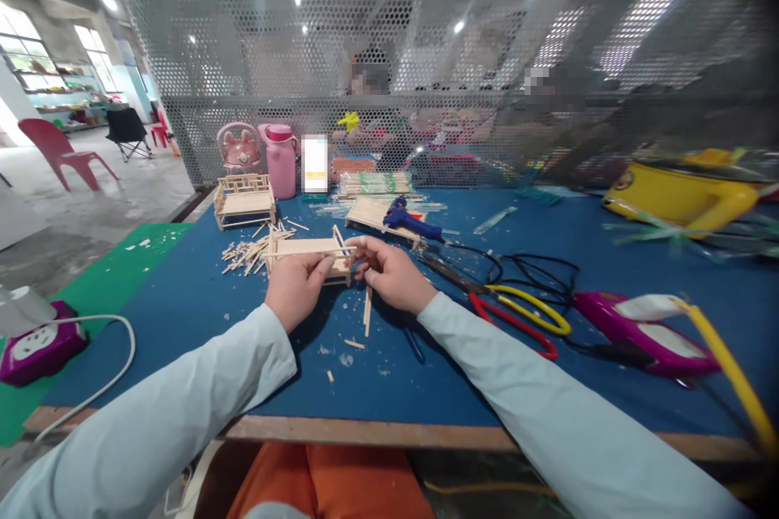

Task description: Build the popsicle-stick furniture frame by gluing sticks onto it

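Note:
A small model bed [298, 246] made of thin wooden sticks stands on the blue table in front of me. My left hand [296, 285] is closed at its near side, thumb and fingers gripping the frame. A thin wooden stick [280, 254] runs level across the front of the model, partly behind my left fingers. At the model's right corner, my right hand [393, 272] is closed in a pinch around the stick's end; its fingertips partly hide the contact. Loose sticks [367, 312] lie just below my right hand.
A finished-looking model [245, 201] and a stick pile [252, 250] are at left. A blue glue gun [411, 220] rests on a wooden piece. Scissors [523, 312], black cables and a purple power strip [648, 332] lie right. A pink bottle [281, 162] and phone [315, 164] stand behind.

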`<state>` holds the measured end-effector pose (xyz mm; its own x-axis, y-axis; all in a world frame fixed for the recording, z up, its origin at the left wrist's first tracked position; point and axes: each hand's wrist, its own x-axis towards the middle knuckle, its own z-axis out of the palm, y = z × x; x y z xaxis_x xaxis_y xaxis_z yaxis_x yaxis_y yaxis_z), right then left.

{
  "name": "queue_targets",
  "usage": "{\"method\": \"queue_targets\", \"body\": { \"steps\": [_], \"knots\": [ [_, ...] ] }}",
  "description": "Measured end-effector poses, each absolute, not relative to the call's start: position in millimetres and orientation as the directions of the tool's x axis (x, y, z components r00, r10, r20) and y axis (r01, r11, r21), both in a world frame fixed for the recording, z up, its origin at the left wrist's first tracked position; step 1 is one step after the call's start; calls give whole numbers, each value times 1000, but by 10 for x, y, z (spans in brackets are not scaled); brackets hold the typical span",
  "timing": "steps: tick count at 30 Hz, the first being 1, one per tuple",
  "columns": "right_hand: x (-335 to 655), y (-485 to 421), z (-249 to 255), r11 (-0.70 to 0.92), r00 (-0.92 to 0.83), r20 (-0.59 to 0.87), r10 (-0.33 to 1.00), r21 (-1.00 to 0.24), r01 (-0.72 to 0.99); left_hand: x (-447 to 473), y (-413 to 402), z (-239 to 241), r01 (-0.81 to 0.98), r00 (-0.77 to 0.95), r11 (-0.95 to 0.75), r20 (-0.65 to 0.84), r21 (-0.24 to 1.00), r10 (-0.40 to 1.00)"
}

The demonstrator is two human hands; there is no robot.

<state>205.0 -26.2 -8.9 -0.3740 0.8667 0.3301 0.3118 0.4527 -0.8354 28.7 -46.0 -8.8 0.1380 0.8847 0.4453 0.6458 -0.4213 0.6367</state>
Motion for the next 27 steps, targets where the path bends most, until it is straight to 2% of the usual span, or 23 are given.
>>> {"method": "queue_targets", "body": {
  "steps": [4, 7, 13, 22, 27],
  "knots": [
    [2044, -296, -61, 514, -281, 431, 857, -747, 422, 292, -461, -84, 636, 133, -417, 441, 649, 888],
    [2043, -299, -60, 531, -284, 449, 847, -705, 471, 290, -457, -92, 641, 128, -416, 444, 645, 887],
    [2056, -262, -92, 522, -272, 446, 853, -701, 486, 290, -458, -95, 663, 125, -417, 457, 622, 881],
    [2030, -293, -64, 519, -245, 459, 854, -710, 476, 287, -456, -104, 625, 133, -421, 441, 658, 888],
    [1994, -375, -14, 570, -130, 606, 785, -623, 536, 289, -462, -104, 629, 124, -424, 454, 652, 882]
  ]
}}
